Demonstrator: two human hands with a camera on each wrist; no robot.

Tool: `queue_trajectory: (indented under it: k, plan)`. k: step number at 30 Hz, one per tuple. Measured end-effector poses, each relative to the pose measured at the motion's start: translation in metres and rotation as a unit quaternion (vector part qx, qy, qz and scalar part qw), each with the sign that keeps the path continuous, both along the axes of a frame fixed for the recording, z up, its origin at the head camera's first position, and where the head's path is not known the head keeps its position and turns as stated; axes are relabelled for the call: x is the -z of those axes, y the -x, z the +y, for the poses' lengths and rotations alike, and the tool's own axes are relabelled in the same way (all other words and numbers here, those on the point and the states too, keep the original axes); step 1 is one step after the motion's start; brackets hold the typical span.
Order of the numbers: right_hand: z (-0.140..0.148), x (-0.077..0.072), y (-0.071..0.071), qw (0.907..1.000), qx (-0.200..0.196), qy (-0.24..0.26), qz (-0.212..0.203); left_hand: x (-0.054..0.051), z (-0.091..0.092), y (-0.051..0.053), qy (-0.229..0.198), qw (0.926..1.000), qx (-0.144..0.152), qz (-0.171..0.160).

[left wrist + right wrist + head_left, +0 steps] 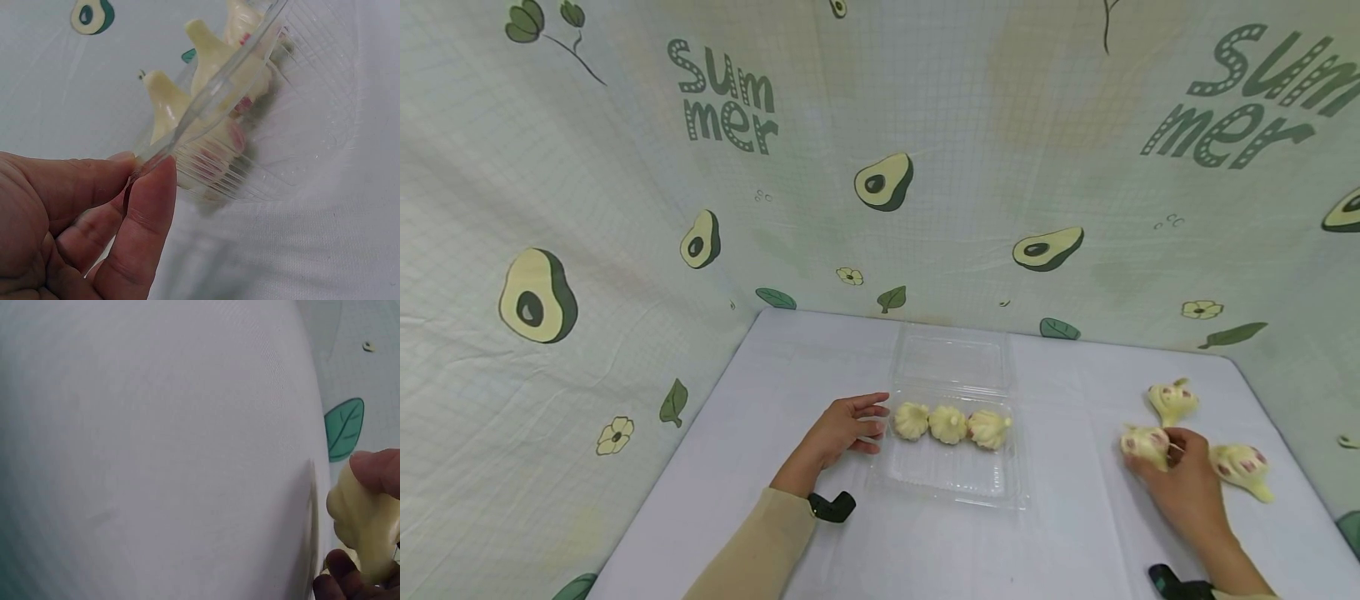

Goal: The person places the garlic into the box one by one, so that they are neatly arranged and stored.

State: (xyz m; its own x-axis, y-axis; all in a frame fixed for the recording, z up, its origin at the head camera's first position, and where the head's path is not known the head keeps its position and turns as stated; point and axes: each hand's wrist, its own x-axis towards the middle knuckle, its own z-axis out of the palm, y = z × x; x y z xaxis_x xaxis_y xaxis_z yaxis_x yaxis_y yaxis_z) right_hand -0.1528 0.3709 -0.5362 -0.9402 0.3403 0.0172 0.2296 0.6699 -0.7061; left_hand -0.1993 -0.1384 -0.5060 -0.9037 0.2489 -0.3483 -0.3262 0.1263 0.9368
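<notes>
A clear plastic clamshell box (940, 479) lies with its lid folded back in the middle of the table. Three garlic bulbs stand in a row inside it: a left one (912, 421), a middle one (947, 424) and a right one (988, 429). My left hand (848, 429) pinches the box's left rim between thumb and fingers, clearest in the left wrist view. Over at the right, my right hand (1187, 483) holds another garlic bulb (1145, 445); the right wrist view shows thumb and fingers around this bulb (365, 519).
Two more garlic bulbs lie by the right hand, one behind it (1172, 402) and one to its right (1242, 468). The box's lid (953, 360) lies flat toward the back. A printed cloth wall (955, 225) rises behind the white table (820, 358) and along its sides.
</notes>
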Motion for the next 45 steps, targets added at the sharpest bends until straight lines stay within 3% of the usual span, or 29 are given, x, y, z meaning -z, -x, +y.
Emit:
queue_trajectory:
  k: [7, 12, 17, 25, 32, 35, 42, 45]
  plan:
    - [0.001, 0.005, 0.001, 0.9951, -0.054, -0.060, 0.057, 0.000, 0.000, 0.000, 0.001, 1.0000, 0.000, -0.001]
    - [-0.001, 0.005, -0.001, 0.9906, -0.090, -0.091, 0.048, 0.000, 0.000, 0.000, -0.002, 1.0000, 0.002, 0.001]
    - [-0.005, 0.002, -0.001, 0.9861, -0.119, -0.102, 0.055, 0.000, 0.000, 0.000, -0.001, 1.0000, 0.001, 0.002]
    - [-0.009, 0.003, -0.001, 0.9828, -0.131, -0.108, 0.073, 0.000, 0.000, 0.000, 0.002, 1.0000, 0.001, 0.002]
    - [-0.013, 0.000, -0.002, 0.9807, -0.156, -0.085, 0.082, 0.000, 0.000, 0.000, 0.004, 1.0000, -0.001, 0.000]
    - [-0.016, -0.003, -0.002, 0.9799, -0.162, -0.088, 0.076, 0.000, 0.001, 0.000, 0.006, 1.0000, -0.002, 0.000]
    - [-0.024, -0.011, 0.001, 0.9839, -0.167, -0.061, -0.012, 0.001, 0.001, 0.000, 0.010, 0.9999, -0.002, 0.001]
    - [-0.026, -0.011, 0.001, 0.9819, -0.180, -0.054, -0.024, 0.001, 0.002, 0.000, 0.009, 1.0000, 0.000, 0.003]
